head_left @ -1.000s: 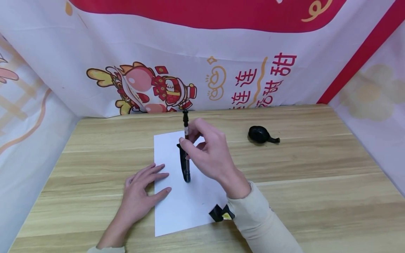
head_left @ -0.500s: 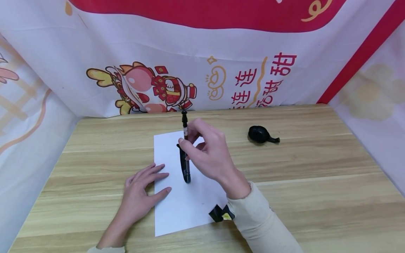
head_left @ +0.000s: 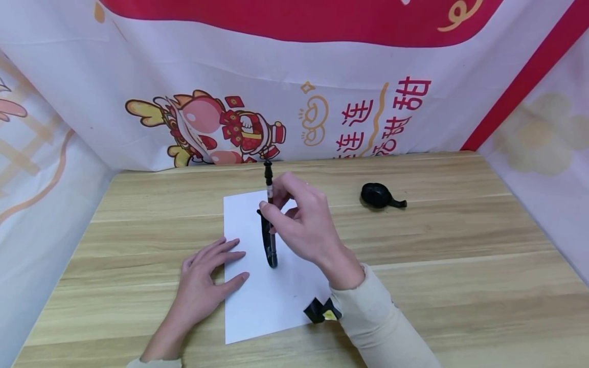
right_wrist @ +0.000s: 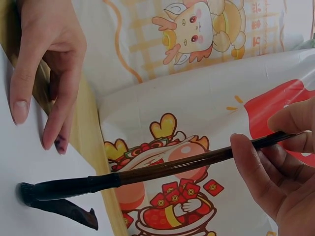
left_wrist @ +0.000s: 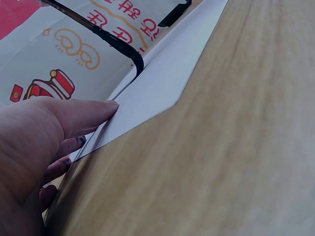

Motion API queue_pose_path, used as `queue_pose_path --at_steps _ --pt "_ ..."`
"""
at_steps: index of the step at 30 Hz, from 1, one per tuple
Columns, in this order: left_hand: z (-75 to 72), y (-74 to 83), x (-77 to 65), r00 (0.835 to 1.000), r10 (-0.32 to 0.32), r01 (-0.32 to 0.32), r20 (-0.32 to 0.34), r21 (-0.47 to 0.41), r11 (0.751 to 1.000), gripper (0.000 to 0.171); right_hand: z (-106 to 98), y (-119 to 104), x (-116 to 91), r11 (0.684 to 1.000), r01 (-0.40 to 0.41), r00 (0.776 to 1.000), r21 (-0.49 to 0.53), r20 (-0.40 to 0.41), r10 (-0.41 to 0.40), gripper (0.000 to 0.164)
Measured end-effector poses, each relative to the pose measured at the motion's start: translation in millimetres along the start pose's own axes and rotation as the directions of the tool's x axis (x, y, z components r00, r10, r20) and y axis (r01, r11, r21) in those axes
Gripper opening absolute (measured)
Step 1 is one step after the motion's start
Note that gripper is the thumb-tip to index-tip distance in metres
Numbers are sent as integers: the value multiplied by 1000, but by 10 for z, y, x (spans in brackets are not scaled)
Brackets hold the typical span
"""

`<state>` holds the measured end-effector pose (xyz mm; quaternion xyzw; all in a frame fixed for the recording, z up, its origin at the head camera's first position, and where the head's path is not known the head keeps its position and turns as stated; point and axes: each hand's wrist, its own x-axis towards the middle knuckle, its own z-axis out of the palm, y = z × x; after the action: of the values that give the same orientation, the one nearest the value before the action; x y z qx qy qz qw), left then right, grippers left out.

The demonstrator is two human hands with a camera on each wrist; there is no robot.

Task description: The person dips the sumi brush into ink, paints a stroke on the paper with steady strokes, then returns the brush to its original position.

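My right hand (head_left: pixel 306 220) pinches a calligraphy brush (right_wrist: pixel 172 167) by its brown handle, with thumb and fingers well above the bristles. The brush stands nearly upright in the head view. Its black, ink-wet tip (right_wrist: pixel 37 193) presses on a white sheet of paper (head_left: pixel 257 312), at the near end of a thick black ink stroke (head_left: pixel 265 235). My left hand (head_left: pixel 204 281) lies spread at the sheet's left edge, fingertips resting on the paper. Dark ink smudges mark some of its fingertips (right_wrist: pixel 61 143) in the right wrist view.
A round black container with a short handle (head_left: pixel 376 196) sits on the wooden table (head_left: pixel 442 296), right of the sheet. Beside the right sleeve, a small black object with a yellow mark (head_left: pixel 315 310) overlaps the paper's near edge. Printed cloth (head_left: pixel 285 61) hangs behind the table.
The brush tip has crept slightly toward the near side, and the ink stroke has grown a little longer. The left hand stays where it was.
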<state>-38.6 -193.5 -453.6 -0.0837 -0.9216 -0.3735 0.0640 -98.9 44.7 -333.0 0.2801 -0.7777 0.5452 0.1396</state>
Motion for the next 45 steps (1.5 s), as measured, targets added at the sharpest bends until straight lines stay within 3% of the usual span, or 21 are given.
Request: queue_pose_path --at_steps 20,29,45 --pt "5 -14 -7 1000 6 -6 -4 -10 1000 38 -2 -15 -3 999 -21 1000 39 6 21 8" --pt "10 -20 -3 1000 25 -25 -17 3 1000 39 -108 -85 -7 986 8 997 165 -83 5 10" --pt "-25 0 13 1000 17 -17 -6 -4 1000 40 -106 -86 36 994 12 997 105 -72 -5 11"
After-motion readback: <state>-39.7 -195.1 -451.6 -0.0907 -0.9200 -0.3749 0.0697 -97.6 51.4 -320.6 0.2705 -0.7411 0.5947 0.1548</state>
